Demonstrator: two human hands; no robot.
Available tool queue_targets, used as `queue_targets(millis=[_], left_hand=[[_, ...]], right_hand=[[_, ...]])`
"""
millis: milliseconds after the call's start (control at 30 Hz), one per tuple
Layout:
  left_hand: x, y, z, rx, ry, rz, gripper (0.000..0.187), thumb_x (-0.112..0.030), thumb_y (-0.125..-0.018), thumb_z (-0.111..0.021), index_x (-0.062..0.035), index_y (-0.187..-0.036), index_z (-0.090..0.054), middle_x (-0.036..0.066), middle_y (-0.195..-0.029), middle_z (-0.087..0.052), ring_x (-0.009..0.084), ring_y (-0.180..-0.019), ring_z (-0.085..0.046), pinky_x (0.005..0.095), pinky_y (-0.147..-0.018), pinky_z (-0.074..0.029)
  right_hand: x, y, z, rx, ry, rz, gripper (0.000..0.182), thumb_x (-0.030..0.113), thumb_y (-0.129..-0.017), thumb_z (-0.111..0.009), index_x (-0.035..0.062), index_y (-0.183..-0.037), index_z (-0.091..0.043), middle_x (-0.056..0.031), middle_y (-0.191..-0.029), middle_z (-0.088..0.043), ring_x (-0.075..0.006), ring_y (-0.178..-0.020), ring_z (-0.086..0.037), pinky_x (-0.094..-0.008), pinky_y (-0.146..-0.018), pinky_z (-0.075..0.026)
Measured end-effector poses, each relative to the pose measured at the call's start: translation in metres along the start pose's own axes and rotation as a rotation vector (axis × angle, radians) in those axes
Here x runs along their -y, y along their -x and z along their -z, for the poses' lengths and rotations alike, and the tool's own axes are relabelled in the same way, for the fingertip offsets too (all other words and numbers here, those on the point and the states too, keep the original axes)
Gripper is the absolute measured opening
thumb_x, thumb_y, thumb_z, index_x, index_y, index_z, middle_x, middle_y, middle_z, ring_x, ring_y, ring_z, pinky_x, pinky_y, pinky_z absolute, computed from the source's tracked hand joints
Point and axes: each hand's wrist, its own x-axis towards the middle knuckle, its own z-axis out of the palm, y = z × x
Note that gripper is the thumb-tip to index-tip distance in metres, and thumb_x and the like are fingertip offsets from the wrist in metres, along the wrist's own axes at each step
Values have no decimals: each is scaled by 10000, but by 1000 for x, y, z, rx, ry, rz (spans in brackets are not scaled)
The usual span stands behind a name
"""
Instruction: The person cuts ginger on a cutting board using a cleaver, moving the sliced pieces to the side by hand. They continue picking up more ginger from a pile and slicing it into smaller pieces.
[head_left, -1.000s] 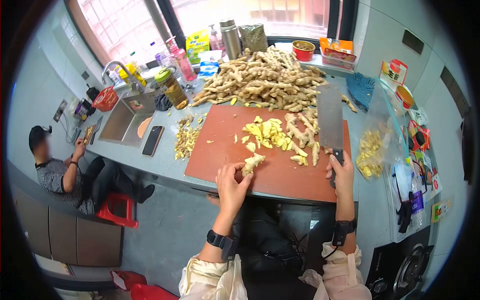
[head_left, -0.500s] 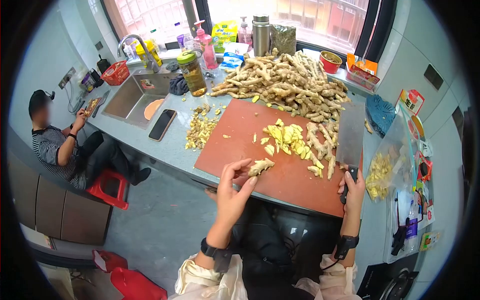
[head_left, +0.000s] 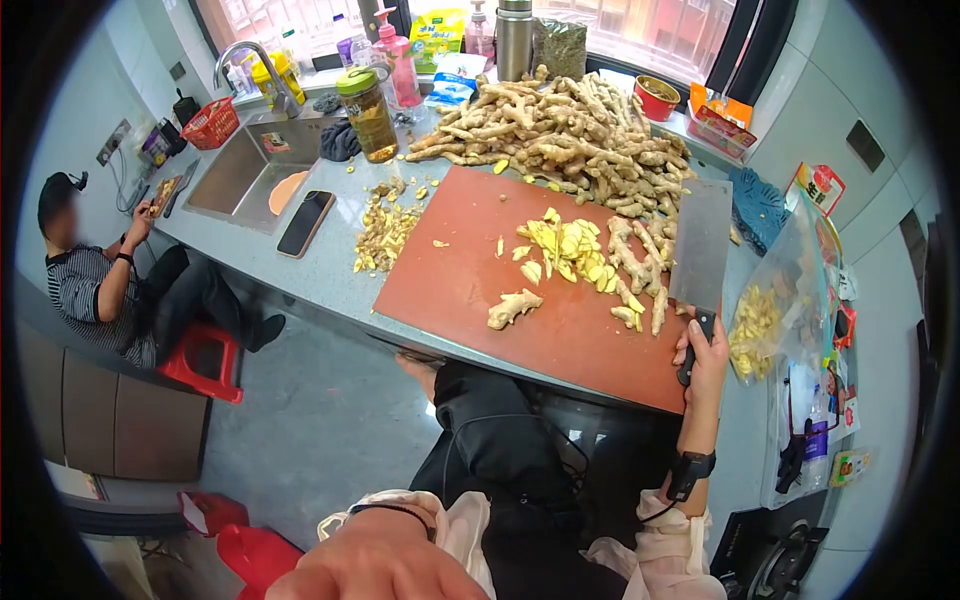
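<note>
My right hand [head_left: 709, 362] grips the black handle of a cleaver [head_left: 702, 245] at the right edge of a reddish-brown cutting board [head_left: 440, 275]; the broad blade points away from me. Close to the camera, at the bottom, is my left hand [head_left: 385, 558], seen from its back with the fingers cut off by the frame. A knob of ginger [head_left: 514, 308] lies alone near the board's front. Behind it are yellow ginger slices [head_left: 565, 248], with several unsliced ginger pieces [head_left: 640, 255] between them and the cleaver.
A big heap of ginger [head_left: 560, 135] covers the counter behind the board. Ginger scraps [head_left: 385, 235], a phone [head_left: 306, 224] and a lidded jar [head_left: 367, 115] stand left, before the sink [head_left: 225, 190]. A clear bag [head_left: 757, 330] lies right. Another person [head_left: 95, 285] sits far left.
My left hand has let go of the ginger knob, which stays on the board, and has come back toward the camera. My right hand still holds the cleaver. The view has shifted slightly.
</note>
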Motion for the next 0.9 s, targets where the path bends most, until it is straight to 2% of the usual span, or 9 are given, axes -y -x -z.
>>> queue_targets(millis=[67,133,167,233,667,767,833,867,900], left_hand=[[11,0,0,32,18,-28,247,-297,-1054,-625,-207,-1284,-634,59,-898,-615,201,-742,-537,572,-936,-579],[28,4,1,64,12,-299,269,-320,-1050,-627,-201,-1292,-634,59,-901,-623,196,-737,-536,582,-962,-574],[24,0,2,68,14,-300,269,-320,-1050,-627,-201,-1292,-634,59,-901,-623,196,-737,-536,582,-962,-574],[10,-10,4,94,28,-105,281,-317,-1033,-652,-195,-1286,-635,64,-899,-633,192,-728,-533,584,-974,-569],[25,-20,19,177,142,-135,254,-263,-1022,-676,-197,-1266,-641,74,-906,-652,183,-663,-521,514,-900,-612],[20,-20,27,206,128,-125,255,-302,-1039,-663,-195,-1270,-642,75,-915,-660,184,-678,-527,513,-918,-607],[13,-17,43,144,62,21,360,-412,-1004,-721,-200,-1287,-650,74,-953,-693,174,-791,-539,474,-1051,-541],[23,-5,40,-80,-93,-166,318,-454,-1042,-637,-146,-1096,-574,113,-913,-682,224,-739,-599,459,-834,-507],[25,-9,50,-173,-215,-164,278,-415,-1049,-630,-152,-1076,-541,100,-878,-657,214,-665,-551,436,-760,-506]], right_hand=[[-1,0,0,-7,-3,-3,304,165,-1037,-650,-21,-1277,-642,-23,-745,-608,-78,-552,-538,-217,-516,-442],[-1,0,0,-16,-7,-7,301,163,-1036,-653,-20,-1275,-643,-24,-746,-609,-78,-550,-538,-217,-514,-442],[-2,-1,1,-10,-11,-4,298,162,-1034,-655,-17,-1273,-645,-23,-746,-609,-78,-549,-539,-217,-513,-443],[-2,0,1,-10,-12,1,295,161,-1033,-657,-14,-1271,-646,-23,-746,-609,-78,-548,-539,-218,-513,-444],[-1,1,0,2,-7,-10,294,164,-1039,-646,-18,-1270,-648,-19,-742,-602,-73,-554,-541,-215,-516,-446],[0,0,0,5,2,-1,296,161,-1041,-642,-19,-1277,-645,-18,-743,-603,-73,-556,-542,-215,-522,-447],[1,0,0,7,-1,-1,299,160,-1042,-641,-19,-1281,-644,-18,-744,-604,-73,-557,-543,-215,-525,-447],[2,1,-1,4,-4,-16,297,158,-1041,-641,-17,-1281,-645,-18,-745,-606,-73,-557,-544,-215,-527,-447],[3,1,-1,3,-7,-31,295,155,-1041,-642,-15,-1282,-646,-18,-746,-609,-72,-558,-544,-215,-529,-446]])
